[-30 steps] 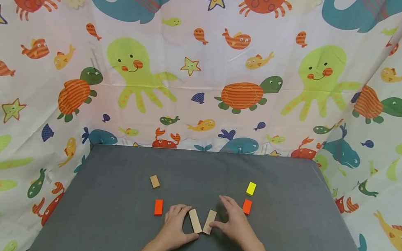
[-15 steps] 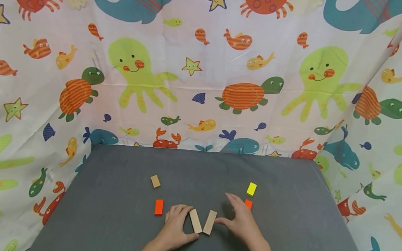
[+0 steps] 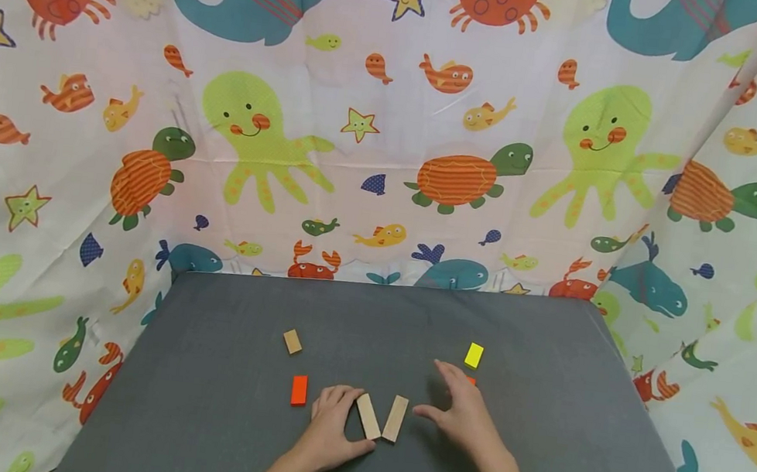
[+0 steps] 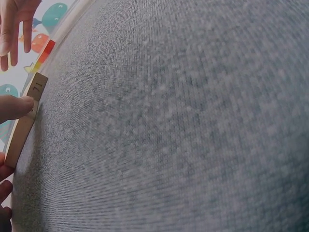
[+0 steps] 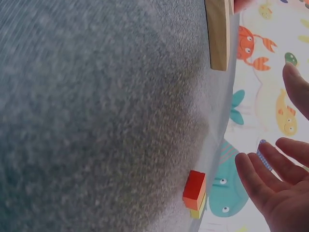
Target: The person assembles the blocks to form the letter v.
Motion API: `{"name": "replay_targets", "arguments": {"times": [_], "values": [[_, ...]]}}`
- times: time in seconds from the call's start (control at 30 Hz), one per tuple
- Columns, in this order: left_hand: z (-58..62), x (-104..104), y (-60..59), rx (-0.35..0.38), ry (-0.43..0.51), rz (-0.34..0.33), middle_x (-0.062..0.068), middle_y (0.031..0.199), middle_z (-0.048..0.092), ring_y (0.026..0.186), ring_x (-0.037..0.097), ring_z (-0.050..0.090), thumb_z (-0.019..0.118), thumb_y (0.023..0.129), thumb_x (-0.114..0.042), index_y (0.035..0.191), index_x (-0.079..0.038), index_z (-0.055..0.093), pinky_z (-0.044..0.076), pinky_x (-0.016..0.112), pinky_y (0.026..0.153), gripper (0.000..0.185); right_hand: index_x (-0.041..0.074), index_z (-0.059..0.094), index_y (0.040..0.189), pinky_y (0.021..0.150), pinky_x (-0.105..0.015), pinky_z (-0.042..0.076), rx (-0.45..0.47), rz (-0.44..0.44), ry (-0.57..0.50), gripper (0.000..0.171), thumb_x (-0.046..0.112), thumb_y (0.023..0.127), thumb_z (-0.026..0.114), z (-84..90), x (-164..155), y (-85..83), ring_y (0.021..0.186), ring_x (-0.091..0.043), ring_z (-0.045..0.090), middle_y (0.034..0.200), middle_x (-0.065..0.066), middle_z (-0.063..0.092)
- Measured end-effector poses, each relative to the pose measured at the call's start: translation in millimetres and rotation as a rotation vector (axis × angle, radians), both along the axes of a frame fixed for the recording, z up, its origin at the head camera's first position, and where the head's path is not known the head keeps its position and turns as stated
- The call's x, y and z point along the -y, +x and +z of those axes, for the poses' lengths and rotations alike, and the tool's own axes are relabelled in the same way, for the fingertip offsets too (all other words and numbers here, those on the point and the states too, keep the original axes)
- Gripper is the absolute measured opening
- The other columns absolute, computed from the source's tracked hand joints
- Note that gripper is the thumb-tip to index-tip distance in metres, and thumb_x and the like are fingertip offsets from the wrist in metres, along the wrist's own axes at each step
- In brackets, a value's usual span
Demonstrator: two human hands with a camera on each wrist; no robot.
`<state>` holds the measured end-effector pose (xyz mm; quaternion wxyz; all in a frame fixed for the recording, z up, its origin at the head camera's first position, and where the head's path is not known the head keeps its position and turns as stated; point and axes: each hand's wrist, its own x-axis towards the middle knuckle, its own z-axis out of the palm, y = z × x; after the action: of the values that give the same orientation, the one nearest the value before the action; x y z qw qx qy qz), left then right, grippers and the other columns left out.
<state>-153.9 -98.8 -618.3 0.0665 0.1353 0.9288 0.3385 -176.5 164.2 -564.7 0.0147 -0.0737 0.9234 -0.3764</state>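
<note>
Two plain wooden blocks stand in a V in the head view, their near ends close together. My left hand (image 3: 328, 429) holds the left wooden block (image 3: 368, 416) between thumb and fingers at its two ends. In the left wrist view the thumb (image 4: 17, 107) lies against the wood, beside a dark printed mark. To the right of the right wooden block (image 3: 395, 418), and apart from it, my right hand (image 3: 469, 422) hovers with fingers spread and nothing in it.
A red block (image 3: 299, 390) and a small tan block (image 3: 292, 341) lie on the left of the grey table (image 3: 237, 306). On the right are a yellow block (image 3: 473, 355) and another red block (image 5: 194, 188), mostly behind my right hand in the head view. A patterned curtain (image 3: 384, 190) hangs behind.
My right hand has let go of the right wooden block and moved off to the right, covering more of the red block there. My left hand stays in place.
</note>
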Motion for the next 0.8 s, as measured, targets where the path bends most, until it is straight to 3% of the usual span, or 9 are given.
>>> {"name": "replay_targets", "arguments": {"times": [0.33,0.57,0.8], "values": [[-1.3,1,-0.9,0.001,0.012,0.002,0.006,0.136,0.052,0.131,0.031,0.038,0.084,0.074,-0.048,0.144,-0.014,0.052,0.029,0.066,0.106,0.084,0.007,0.049,0.148,0.097,-0.048,0.053,-0.009,-0.013,0.016,0.091,0.030,0.072,0.092,2.5,-9,0.2,0.122,-0.036,0.061,0.149,-0.016,0.051],[-1.9,1,-0.8,0.010,0.000,-0.003,0.006,0.136,0.052,0.130,0.032,0.038,0.084,0.074,-0.050,0.144,-0.014,0.052,0.030,0.066,0.105,0.085,0.006,0.048,0.149,0.108,-0.057,0.043,-0.012,-0.022,0.033,0.089,0.032,0.074,0.090,2.6,-17,-0.1,0.135,-0.039,0.050,0.149,-0.018,0.051],[-0.6,0,-0.8,0.028,0.000,0.002,0.006,0.137,0.052,0.131,0.032,0.038,0.084,0.074,-0.050,0.144,-0.015,0.052,0.029,0.067,0.106,0.084,0.005,0.047,0.149,0.109,-0.059,0.041,-0.008,-0.022,0.034,0.089,0.030,0.075,0.090,2.1,-23,-1.7,0.137,-0.040,0.048,0.149,-0.019,0.050]]}}
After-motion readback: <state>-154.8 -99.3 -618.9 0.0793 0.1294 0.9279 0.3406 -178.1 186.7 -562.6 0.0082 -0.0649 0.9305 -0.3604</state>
